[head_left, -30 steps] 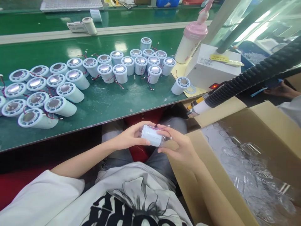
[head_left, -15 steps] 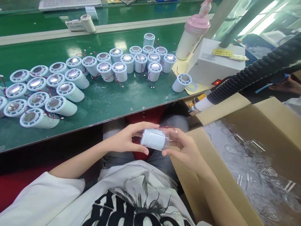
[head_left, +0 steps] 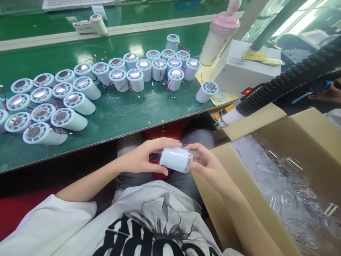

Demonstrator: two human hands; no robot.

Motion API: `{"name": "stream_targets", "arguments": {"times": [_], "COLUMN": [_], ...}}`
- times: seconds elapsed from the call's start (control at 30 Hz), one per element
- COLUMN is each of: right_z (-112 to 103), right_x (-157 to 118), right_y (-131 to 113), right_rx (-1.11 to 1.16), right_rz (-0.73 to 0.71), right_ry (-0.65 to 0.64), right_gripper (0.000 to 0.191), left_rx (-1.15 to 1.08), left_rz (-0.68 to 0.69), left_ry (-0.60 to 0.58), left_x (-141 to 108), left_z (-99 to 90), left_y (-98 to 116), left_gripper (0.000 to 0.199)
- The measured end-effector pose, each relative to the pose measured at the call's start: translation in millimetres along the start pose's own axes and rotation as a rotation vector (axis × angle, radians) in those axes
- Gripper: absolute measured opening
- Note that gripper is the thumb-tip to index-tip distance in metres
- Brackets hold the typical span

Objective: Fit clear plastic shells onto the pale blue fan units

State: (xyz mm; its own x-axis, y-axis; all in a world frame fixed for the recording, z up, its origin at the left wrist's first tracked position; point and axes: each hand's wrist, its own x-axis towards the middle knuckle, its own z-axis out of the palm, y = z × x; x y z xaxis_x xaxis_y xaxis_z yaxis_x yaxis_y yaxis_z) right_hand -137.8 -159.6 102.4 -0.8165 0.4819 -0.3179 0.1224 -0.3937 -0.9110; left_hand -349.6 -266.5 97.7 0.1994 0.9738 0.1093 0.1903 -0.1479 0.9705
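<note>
Over my lap, below the bench edge, a pale blue cylinder lies on its side between my hands. A clear plastic cover is around it and shows past its right end. My left hand curves round the cylinder's left end, fingers along the top and thumb beneath. At the cover's right end, my right hand grips with thumb and fingers. A thin red wire runs along the upper side near my right fingers. The cylinder's far side is hidden.
Several similar pale blue cylinders with red and black wires stand on the green bench. A cardboard box of clear plastic parts is at my right. Above it are a black ribbed hose, a white device and a pink-lidded cup.
My right fingers have shifted slightly right along the clear cover, and the cylinder has turned a little. My left hand stays nearly in place. The view has tilted slightly.
</note>
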Motion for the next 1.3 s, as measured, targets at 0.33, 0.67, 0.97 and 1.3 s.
{"name": "stream_targets", "arguments": {"times": [0.33, 0.67, 0.97, 1.3], "right_z": [1.7, 11.6, 15.5, 2.5], "right_x": [5.8, 11.3, 12.2, -3.6], "right_y": [8.5, 7.6, 1.5, 12.6], "right_rx": [0.120, 0.233, 0.234, -0.603], "right_rz": [0.157, 0.390, 0.517, -0.613], "right_ry": [0.005, -0.095, -0.247, 0.157], "right_gripper": [0.044, 0.062, 0.079, 0.039], "left_rx": [0.054, 0.018, 0.031, -0.186], "left_rz": [0.056, 0.089, 0.050, -0.233], "left_ry": [-0.019, -0.010, 0.028, 0.082], "left_x": [-0.1, 0.5, -1.4, -3.8], "left_z": [-0.6, -1.1, 1.6, 6.6], "left_y": [0.3, 0.6, 7.4, 18.1], "left_gripper": [0.076, 0.076, 0.066, 0.061]}}
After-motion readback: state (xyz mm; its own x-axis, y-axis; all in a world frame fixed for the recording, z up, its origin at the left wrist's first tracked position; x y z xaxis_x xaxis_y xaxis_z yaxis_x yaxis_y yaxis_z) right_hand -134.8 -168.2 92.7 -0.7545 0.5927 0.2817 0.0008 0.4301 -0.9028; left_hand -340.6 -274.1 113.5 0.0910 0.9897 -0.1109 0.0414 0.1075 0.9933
